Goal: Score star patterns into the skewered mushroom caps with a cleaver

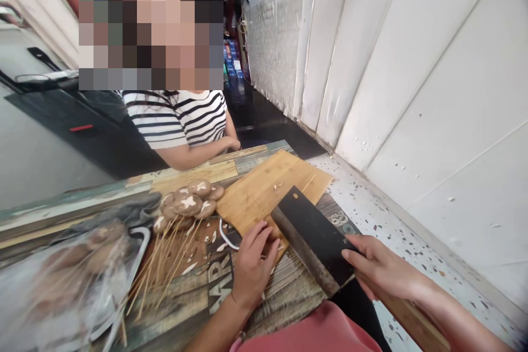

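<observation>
My right hand point(379, 264) grips a cleaver point(317, 236) with a broad dark blade and a wooden handle. The blade slants over the near right part of a wooden cutting board point(264, 187). On the board's near corner my left hand point(256, 258) curls its fingers around a brown mushroom point(275, 228), mostly hidden by the fingers and close to the blade's edge. Left of the board lies a pile of brown mushrooms point(187, 204), several with pale star-shaped cuts in their caps. Small pale trimmings are scattered on the table beside it.
Thin wooden skewers point(165, 264) lie fanned out at the left, beside a clear plastic bag point(82, 280) of more mushrooms. A grey cloth point(124, 212) is behind the bag. Across the patterned table point(181, 291) a person in a striped shirt point(177, 121) rests an arm on the edge.
</observation>
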`<state>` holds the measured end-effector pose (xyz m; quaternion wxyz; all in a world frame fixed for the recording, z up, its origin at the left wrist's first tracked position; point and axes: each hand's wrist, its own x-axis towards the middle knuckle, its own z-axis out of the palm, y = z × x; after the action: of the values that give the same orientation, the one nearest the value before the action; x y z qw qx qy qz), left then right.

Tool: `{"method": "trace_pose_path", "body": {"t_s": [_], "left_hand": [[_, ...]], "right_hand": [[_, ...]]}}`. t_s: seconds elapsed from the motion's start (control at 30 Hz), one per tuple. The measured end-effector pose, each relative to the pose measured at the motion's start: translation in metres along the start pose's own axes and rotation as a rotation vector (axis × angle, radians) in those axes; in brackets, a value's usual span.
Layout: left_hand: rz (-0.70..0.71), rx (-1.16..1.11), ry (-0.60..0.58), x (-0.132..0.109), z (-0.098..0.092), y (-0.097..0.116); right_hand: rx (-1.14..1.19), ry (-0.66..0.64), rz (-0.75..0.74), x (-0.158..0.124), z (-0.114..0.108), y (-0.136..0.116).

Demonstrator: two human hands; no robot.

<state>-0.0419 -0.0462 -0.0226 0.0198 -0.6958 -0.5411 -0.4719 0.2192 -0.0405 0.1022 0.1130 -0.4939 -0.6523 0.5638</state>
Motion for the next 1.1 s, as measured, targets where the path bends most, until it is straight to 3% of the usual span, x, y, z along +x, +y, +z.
{"method": "trace_pose_path", "body": {"t_s": [0.53, 1.1], "left_hand": [[-0.022, 0.011, 0.018, 0.003, 0.000, 0.003], [-0.020, -0.016, 0.012, 0.003, 0.000, 0.003]], "right_hand": [[0.082, -0.016, 0.045, -0.002, -0.003, 0.019], [0.104, -0.059, 0.009, 0.022, -0.003, 0.005]]}}
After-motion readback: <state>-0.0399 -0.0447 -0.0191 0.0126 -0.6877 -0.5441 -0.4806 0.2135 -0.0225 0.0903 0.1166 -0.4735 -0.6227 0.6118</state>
